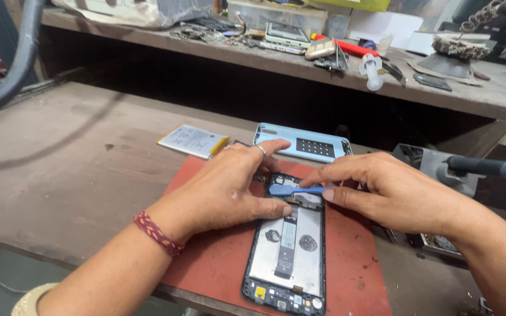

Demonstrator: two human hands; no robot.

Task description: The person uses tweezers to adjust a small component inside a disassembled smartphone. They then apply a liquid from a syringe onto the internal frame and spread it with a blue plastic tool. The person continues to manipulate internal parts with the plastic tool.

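Closest to the camera was the left forearm with a braided red wristband (pixel 158 234), leading up to the left hand (pixel 229 190), which was pressed flat on the upper part of an opened smartphone (pixel 288 246), thumb against its edge, not closed around anything. That phone lay face down on a red work mat (pixel 352 269) on the bench (pixel 60 175). The right hand (pixel 393 193) had its grip pinched shut on a blue plastic pry tool (pixel 294 189), laid across the top end near the camera area. Progress-wise: the light blue back cover (pixel 300 142) was already off and sitting just behind the mat, and the battery (pixel 192 140) was out too, beside it. Battery bay looked bare and silvery, with two dark adhesive blotches and a flex strip down the middle. Boards at both ends looked still in place.
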